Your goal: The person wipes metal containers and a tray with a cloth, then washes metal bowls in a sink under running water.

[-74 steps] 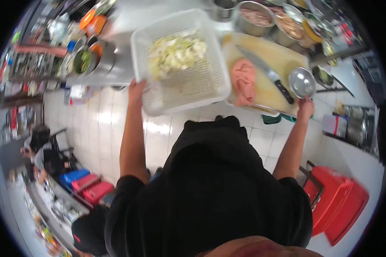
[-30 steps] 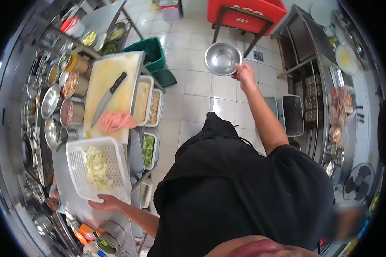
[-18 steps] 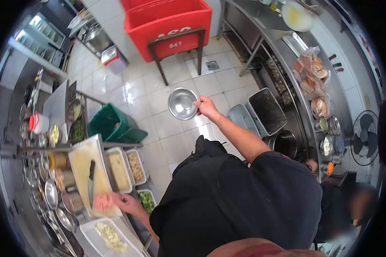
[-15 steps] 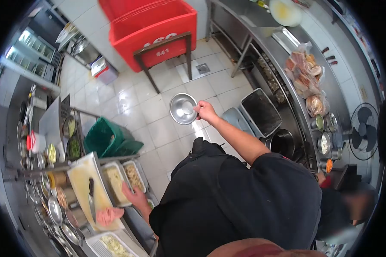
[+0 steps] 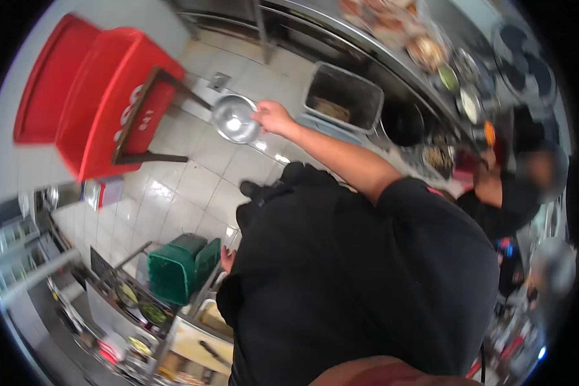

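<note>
A shiny metal bowl (image 5: 231, 119) hangs over the tiled floor, its inside facing up. My right hand (image 5: 275, 118) pinches the bowl's rim, with the arm stretched forward. Close to my body on the left, my left hand (image 5: 227, 258) shows only in part; its fingers are apart and nothing is in them. It is nearest to the green bin (image 5: 172, 270) and the end of the prep counter. A cutting board (image 5: 185, 341) with a knife (image 5: 213, 353) lies on that counter, partly hidden by my body.
A red lidded cooler (image 5: 100, 109) stands on a metal frame ahead left. To the right are a grey tub (image 5: 344, 91), a large pot (image 5: 402, 122) and a steel counter bearing bagged food (image 5: 392, 26). Other people, one with a dark sleeve (image 5: 518, 209), work at the far right.
My view has turned right. The bowl, still in my right hand, has shifted toward the grey tub side. My left hand has come away from the food trays on the counter.
</note>
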Tool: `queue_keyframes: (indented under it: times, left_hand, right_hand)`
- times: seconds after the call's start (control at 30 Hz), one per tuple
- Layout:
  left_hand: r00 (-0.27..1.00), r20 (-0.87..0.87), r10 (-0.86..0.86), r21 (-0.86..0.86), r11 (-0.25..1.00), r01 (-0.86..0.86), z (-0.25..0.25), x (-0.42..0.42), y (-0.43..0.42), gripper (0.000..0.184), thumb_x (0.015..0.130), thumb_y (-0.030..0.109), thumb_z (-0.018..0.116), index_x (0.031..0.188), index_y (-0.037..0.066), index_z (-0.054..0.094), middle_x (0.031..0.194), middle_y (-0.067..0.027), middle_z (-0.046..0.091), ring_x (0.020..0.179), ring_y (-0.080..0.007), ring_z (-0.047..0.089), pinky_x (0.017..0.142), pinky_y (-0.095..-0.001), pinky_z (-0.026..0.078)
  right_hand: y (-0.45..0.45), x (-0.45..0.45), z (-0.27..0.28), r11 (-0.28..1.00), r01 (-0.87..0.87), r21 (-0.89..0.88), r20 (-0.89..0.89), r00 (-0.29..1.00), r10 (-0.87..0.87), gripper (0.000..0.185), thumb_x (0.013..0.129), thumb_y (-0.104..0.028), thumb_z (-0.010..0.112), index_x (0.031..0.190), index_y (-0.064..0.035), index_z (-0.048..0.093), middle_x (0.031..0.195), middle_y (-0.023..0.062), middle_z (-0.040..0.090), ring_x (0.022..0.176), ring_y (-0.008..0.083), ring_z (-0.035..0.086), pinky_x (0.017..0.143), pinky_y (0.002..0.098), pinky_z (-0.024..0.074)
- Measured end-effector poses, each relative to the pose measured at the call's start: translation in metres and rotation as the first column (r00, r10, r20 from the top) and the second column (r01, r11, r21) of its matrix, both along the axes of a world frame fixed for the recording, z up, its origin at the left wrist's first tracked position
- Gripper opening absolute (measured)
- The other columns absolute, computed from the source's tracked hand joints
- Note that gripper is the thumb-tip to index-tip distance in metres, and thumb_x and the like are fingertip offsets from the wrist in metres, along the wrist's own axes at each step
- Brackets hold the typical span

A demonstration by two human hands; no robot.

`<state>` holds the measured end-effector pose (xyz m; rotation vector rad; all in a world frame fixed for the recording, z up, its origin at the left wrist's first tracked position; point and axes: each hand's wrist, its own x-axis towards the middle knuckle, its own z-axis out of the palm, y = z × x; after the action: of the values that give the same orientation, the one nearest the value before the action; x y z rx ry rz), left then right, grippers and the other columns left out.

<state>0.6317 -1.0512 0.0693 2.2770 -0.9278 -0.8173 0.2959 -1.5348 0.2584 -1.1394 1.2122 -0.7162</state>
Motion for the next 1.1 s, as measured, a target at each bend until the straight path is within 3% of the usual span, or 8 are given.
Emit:
queue_keyframes:
  times: [0.17, 0.4, 0.5, 0.57, 0.7, 0.77, 0.97, 1.1]
  left_hand:
    - [0.985, -0.174, -0.009, 0.250, 0.967, 0.053, 0.025, 0.057, -0.059, 0.052, 0.087, 0.009, 0.063, 0.136, 0.000, 0.049, 0.111, -0.0142, 0.060, 0.095, -0.0211, 0.060, 0.074, -0.0321, 0.051]
    - [0.924, -0.347, 0.160, 0.204, 0.975, -0.092, 0.048, 0.162, -0.221, 0.048, 0.090, 0.011, 0.060, 0.135, 0.000, 0.049, 0.094, -0.0080, 0.061, 0.079, -0.0148, 0.059, 0.064, -0.0280, 0.050]
    - [0.785, -0.543, 0.298, 0.162, 0.955, -0.251, 0.061, 0.206, -0.317, 0.046, 0.090, 0.012, 0.058, 0.135, 0.000, 0.050, 0.087, -0.0054, 0.061, 0.072, -0.0120, 0.059, 0.059, -0.0262, 0.050]
    - [0.945, -0.286, 0.158, 0.190, 0.976, -0.106, 0.062, 0.229, -0.372, 0.046, 0.088, 0.010, 0.057, 0.132, -0.001, 0.052, 0.076, -0.0017, 0.057, 0.062, -0.0079, 0.053, 0.049, -0.0231, 0.044]
    - [0.993, -0.092, -0.068, 0.082, 0.994, 0.075, 0.017, 0.294, -0.446, 0.039, 0.087, 0.013, 0.058, 0.121, -0.004, 0.061, 0.096, -0.0147, 0.070, 0.088, -0.0230, 0.066, 0.079, -0.0335, 0.053]
    - [0.977, 0.075, -0.199, 0.083, 0.978, 0.193, 0.067, 0.269, -0.494, 0.037, 0.086, 0.015, 0.058, 0.115, -0.006, 0.064, 0.107, -0.0216, 0.069, 0.102, -0.0298, 0.065, 0.093, -0.0362, 0.049]
    - [0.988, 0.036, -0.149, 0.068, 0.987, 0.146, 0.002, 0.264, -0.573, 0.037, 0.086, 0.016, 0.059, 0.115, -0.006, 0.064, 0.099, -0.0189, 0.069, 0.091, -0.0271, 0.066, 0.084, -0.0356, 0.051]
    - [0.993, -0.092, -0.070, 0.137, 0.987, 0.082, -0.006, 0.209, -0.625, 0.037, 0.086, 0.015, 0.060, 0.117, -0.005, 0.063, 0.093, -0.0138, 0.067, 0.085, -0.0215, 0.063, 0.079, -0.0319, 0.050]
  right_hand:
    - [-0.031, 0.025, 0.005, 0.995, 0.099, -0.008, 0.028, 0.995, -0.098, 0.023, 0.091, -0.018, 0.067, 0.078, -0.0059, 0.052, 0.065, 0.0023, 0.052, 0.051, 0.0130, 0.059, 0.046, 0.0302, 0.0460]
    - [-0.116, 0.070, 0.007, 0.962, 0.271, 0.023, -0.093, 0.959, -0.268, 0.022, 0.091, -0.015, 0.068, 0.076, -0.0055, 0.053, 0.072, 0.0035, 0.055, 0.056, 0.0142, 0.060, 0.046, 0.0297, 0.0496]
    - [-0.165, 0.085, 0.000, 0.940, 0.331, -0.086, -0.026, 0.942, -0.335, 0.022, 0.089, -0.013, 0.068, 0.079, -0.0026, 0.052, 0.097, 0.0111, 0.053, 0.059, 0.0182, 0.062, 0.046, 0.0307, 0.0502]
    - [-0.195, 0.090, 0.012, 0.920, 0.375, -0.116, -0.025, 0.925, -0.380, 0.019, 0.091, -0.012, 0.066, 0.079, -0.0045, 0.053, 0.086, 0.0066, 0.057, 0.060, 0.0169, 0.063, 0.048, 0.0298, 0.0523]
    - [-0.253, 0.085, 0.056, 0.867, 0.497, -0.033, 0.049, 0.867, -0.495, 0.016, 0.093, -0.013, 0.064, 0.081, -0.0059, 0.055, 0.081, 0.0028, 0.058, 0.062, 0.0157, 0.063, 0.050, 0.0292, 0.0557]
    - [-0.300, 0.073, 0.071, 0.794, 0.607, -0.031, 0.216, 0.780, -0.587, 0.015, 0.094, -0.013, 0.062, 0.082, -0.0069, 0.057, 0.080, 0.0026, 0.059, 0.061, 0.0140, 0.062, 0.051, 0.0293, 0.0571]
    - [-0.505, 0.018, 0.163, 0.474, 0.769, -0.429, 0.438, 0.636, -0.635, 0.020, 0.095, -0.011, 0.061, 0.080, -0.0052, 0.051, 0.087, 0.0040, 0.060, 0.070, 0.0144, 0.063, 0.055, 0.0291, 0.0590]
    - [-0.683, -0.022, 0.246, 0.277, 0.714, -0.643, 0.429, 0.636, -0.642, 0.014, 0.094, -0.010, 0.062, 0.087, -0.0005, 0.056, 0.089, 0.0060, 0.055, 0.059, 0.0148, 0.063, 0.050, 0.0259, 0.0534]
